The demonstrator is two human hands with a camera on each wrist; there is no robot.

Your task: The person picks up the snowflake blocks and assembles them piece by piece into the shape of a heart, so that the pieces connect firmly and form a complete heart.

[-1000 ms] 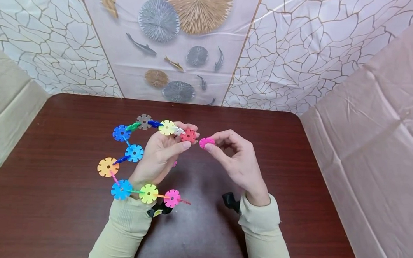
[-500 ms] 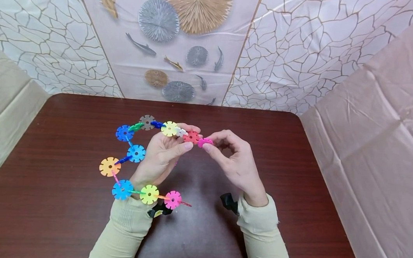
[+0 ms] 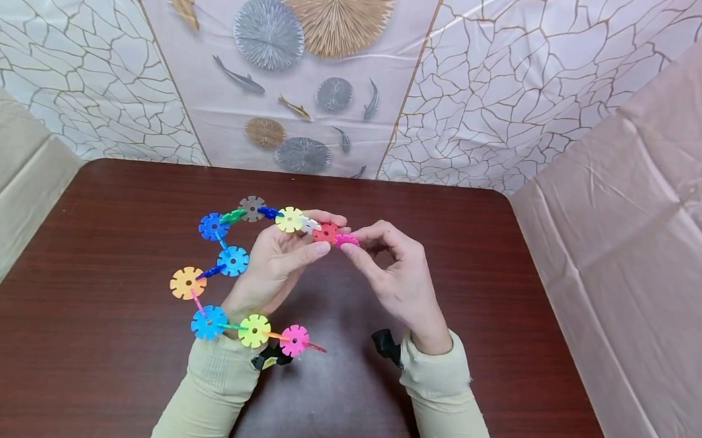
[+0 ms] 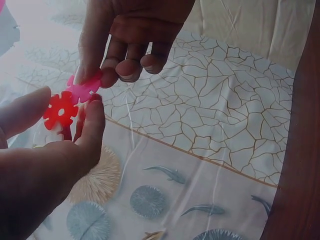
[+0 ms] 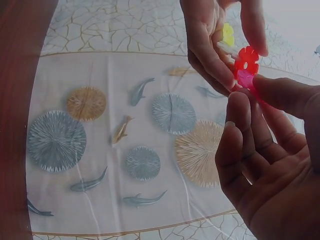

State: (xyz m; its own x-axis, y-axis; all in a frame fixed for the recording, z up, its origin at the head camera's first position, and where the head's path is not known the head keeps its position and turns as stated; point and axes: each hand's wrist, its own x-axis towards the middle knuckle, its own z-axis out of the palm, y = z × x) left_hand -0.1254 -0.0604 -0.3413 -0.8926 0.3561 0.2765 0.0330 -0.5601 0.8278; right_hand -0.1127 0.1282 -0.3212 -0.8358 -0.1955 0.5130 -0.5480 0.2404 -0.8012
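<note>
A chain of notched plastic snowflake discs in many colours loops over my left hand (image 3: 274, 261) and forearm. Between that hand's thumb and fingers is the chain's end, a red disc (image 3: 326, 233). My right hand (image 3: 402, 274) pinches a pink disc (image 4: 84, 90), whose edge meets the red disc's edge; their notches overlap in the left wrist view. Beside the red disc come a white disc (image 3: 310, 225) and a pale yellow disc (image 3: 289, 220). The chain's other end, with a hot pink disc (image 3: 294, 340), hangs over the left cuff.
Below the hands spreads a dark brown wooden table (image 3: 99, 364). A patterned cloth (image 3: 358, 80) stands behind its far edge, with beige cloth walls (image 3: 637, 214) at the sides. Small black wrist cameras (image 3: 387, 346) sit at the cuffs.
My right hand has brought the pink disc leftward until it meets the red disc; a gap stood between them before. The left hand and chain have shifted slightly right.
</note>
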